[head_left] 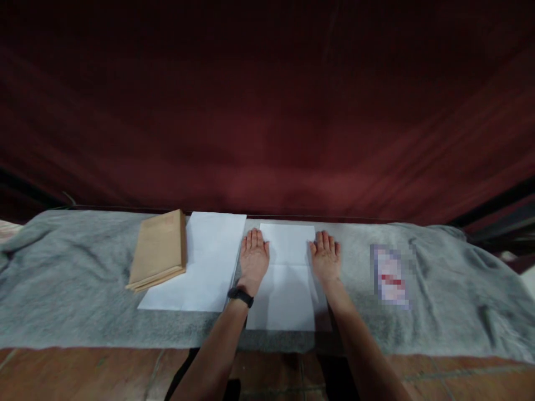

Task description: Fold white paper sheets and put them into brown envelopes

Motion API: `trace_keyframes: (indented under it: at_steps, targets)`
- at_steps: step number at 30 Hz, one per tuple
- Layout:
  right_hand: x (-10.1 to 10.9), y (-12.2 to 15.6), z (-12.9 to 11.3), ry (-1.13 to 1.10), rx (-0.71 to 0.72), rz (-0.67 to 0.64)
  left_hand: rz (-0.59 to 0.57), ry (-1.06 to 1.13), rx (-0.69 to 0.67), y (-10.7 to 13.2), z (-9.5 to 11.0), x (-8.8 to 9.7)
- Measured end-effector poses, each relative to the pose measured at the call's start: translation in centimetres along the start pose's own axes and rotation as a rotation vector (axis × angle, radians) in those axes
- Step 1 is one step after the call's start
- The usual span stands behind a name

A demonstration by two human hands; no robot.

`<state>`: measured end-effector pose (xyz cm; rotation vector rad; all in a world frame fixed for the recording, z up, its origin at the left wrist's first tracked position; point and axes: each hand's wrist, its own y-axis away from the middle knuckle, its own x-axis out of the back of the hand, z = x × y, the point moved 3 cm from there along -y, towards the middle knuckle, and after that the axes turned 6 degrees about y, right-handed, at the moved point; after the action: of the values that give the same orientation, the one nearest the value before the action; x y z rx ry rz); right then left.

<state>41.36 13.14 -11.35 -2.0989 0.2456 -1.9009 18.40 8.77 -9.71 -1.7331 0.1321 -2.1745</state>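
Note:
My left hand (254,260), with a black band (241,296) on its wrist, is open with its fingers stretched forward. It lies at the left edge of a white paper sheet (290,284) that shows faint fold creases. At the sheet's right edge, my right hand (325,260) is open the same way, fingers extended. Neither hand holds anything. Whether the hands press on the sheet or hover just above it, I cannot tell. Left of my left hand lies a larger white paper sheet (209,262), partly under a stack of brown paper envelopes or bags (159,245).
A grey cloth (87,267) covers the long surface under the papers. To the right lies a blurred-out, pixelated item (390,278) with purple and red on it. A dark red upright panel or curtain (267,139) stands behind. Brown floor tiles (267,370) show in front.

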Motion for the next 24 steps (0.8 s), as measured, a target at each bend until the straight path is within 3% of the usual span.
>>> trace_keyframes:
  at_steps: [3, 6, 8, 11, 15, 24]
  targets:
    - [0.3, 0.2, 0.4, -0.025, -0.016, 0.071, 0.026, 0.007, -0.04, 0.7, 1.1, 0.8]
    - [0.5, 1.3, -1.3, -0.136, 0.077, 0.114, 0.03, 0.058, -0.124, 2.3, 3.4, 0.8]
    - [0.4, 2.6, -3.3, -0.216, 0.223, 0.053, -0.028, 0.085, -0.163, 3.8, 4.9, 0.2]
    - [0.5, 4.5, -5.8, -0.242, 0.311, -0.061, -0.14, 0.066, -0.215, 5.6, 6.2, -1.0]
    - [1.5, 5.9, -6.3, -0.192, 0.35, -0.102, -0.161, 0.055, -0.253, 6.5, 6.0, -1.5]
    - [2.2, 6.6, -3.4, -0.097, 0.334, -0.051, -0.131, 0.056, -0.213, 7.0, 4.3, 0.1]
